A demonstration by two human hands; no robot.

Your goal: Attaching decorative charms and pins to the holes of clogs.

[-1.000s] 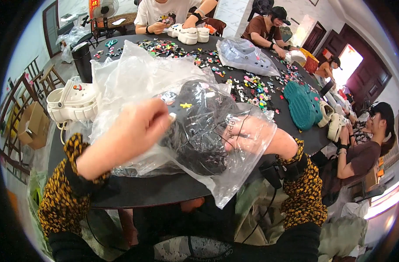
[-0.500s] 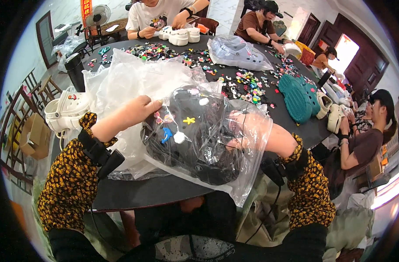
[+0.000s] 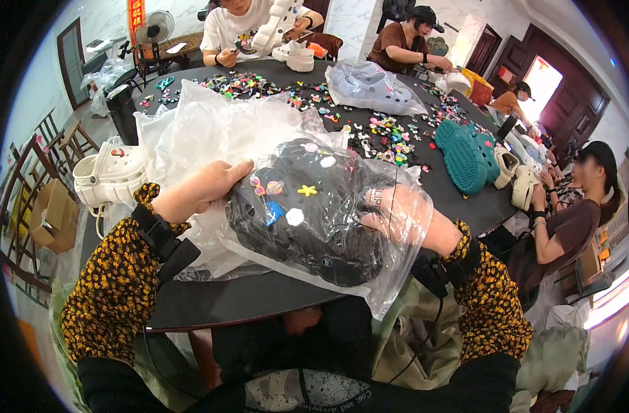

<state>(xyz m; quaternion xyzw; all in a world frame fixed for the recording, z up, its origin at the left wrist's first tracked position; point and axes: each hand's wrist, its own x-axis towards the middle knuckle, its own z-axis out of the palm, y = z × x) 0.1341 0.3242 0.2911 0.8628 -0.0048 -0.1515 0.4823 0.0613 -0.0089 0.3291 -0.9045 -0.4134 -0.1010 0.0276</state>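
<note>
A pair of black clogs with small charms, among them a yellow starfish, lies inside a clear plastic bag in front of me. My left hand pinches the bag and clogs at their left side, thumb on top. At the right, my right hand is inside the bag, its fingers curled against the clogs; the fingertips are partly hidden by glare and film. Behind the clogs spreads a heap of empty clear bags.
White clogs and a black thermos stand at the left. Loose charms cover the table's middle. Bagged grey clogs lie farther back, teal clogs at the right. Several people work around the table.
The bagged clogs have tilted slightly, their charms shifting a little to the right. My right hand has moved a little with them. Across the table, a person has lifted a white clog.
</note>
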